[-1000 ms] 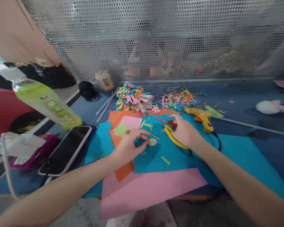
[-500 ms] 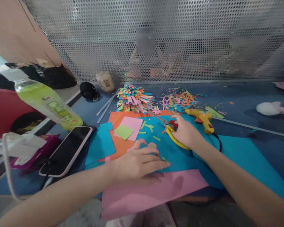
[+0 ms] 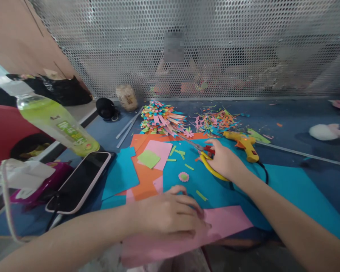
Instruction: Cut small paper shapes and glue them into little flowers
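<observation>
My right hand (image 3: 222,158) is closed around the yellow and red handles of a pair of scissors (image 3: 197,146), whose blades point away toward the fringed paper bundle (image 3: 163,118). My left hand (image 3: 172,211) lies over a pink paper sheet (image 3: 229,223) at the table's front edge, its fingers bent but apart and the tips touching the sheet. Beyond that hand, a small pink paper flower with a green centre (image 3: 183,176) rests on blue paper (image 3: 172,189), among thin green strips (image 3: 189,166). A green square (image 3: 149,158) overlaps a pink piece (image 3: 158,145).
A yellow glue gun (image 3: 243,145) with a black cord lies right of my right hand. Paper scraps (image 3: 215,121) are heaped behind. At left are a phone (image 3: 79,181), a green drink bottle (image 3: 56,121) and clear glue sticks (image 3: 129,128). A perforated metal panel (image 3: 229,45) stands behind.
My left hand has moved nearer to me and slightly right, off the flower and onto the pink sheet. The flower now shows fully. My right hand stays about where it was with the scissors.
</observation>
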A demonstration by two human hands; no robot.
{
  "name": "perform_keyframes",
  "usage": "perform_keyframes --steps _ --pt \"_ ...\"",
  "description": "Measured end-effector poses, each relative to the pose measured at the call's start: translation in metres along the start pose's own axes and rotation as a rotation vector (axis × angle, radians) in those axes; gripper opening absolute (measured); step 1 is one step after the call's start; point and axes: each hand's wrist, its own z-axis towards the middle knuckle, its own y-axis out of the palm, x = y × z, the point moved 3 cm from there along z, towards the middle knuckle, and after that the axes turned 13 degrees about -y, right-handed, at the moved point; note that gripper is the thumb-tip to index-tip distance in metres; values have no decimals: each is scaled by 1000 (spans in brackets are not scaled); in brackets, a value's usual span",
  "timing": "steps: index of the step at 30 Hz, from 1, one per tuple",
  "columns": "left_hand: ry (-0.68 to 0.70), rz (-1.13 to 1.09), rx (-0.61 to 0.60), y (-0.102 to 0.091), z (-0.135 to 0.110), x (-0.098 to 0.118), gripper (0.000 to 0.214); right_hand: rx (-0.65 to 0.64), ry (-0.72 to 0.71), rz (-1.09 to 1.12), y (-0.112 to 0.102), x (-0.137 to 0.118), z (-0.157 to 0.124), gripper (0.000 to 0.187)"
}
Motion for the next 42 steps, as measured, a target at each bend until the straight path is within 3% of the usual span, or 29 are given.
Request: perform_keyframes --steps 5,10,14,22,29,31,35,38,42 --pt "36 -118 9 -5 1 -1 22 41 -16 31 1 2 1 55" --pt "-2 -68 165 -18 -1 -8 16 92 -15 59 -2 5 2 54" --pt "-170 117 293 -22 -3 -25 15 167 -26 101 -7 7 3 56" --pt "-579 267 318 -24 -4 -49 21 133 -29 40 -2 7 2 54" --pt "-690 355 292 -26 -4 -58 24 82 -3 37 -2 5 2 53" --pt "-786 467 321 -33 -7 -62 26 77 -5 26 -3 4 1 53" --pt "-1130 777 455 -62 -22 -77 34 63 -3 7 -4 2 1 54" --pt "-1350 884 502 -79 -35 -87 41 50 -10 8 -3 3 1 53" --pt "-1472 859 343 -80 -41 -97 47 46 -12 25 -2 4 1 53"
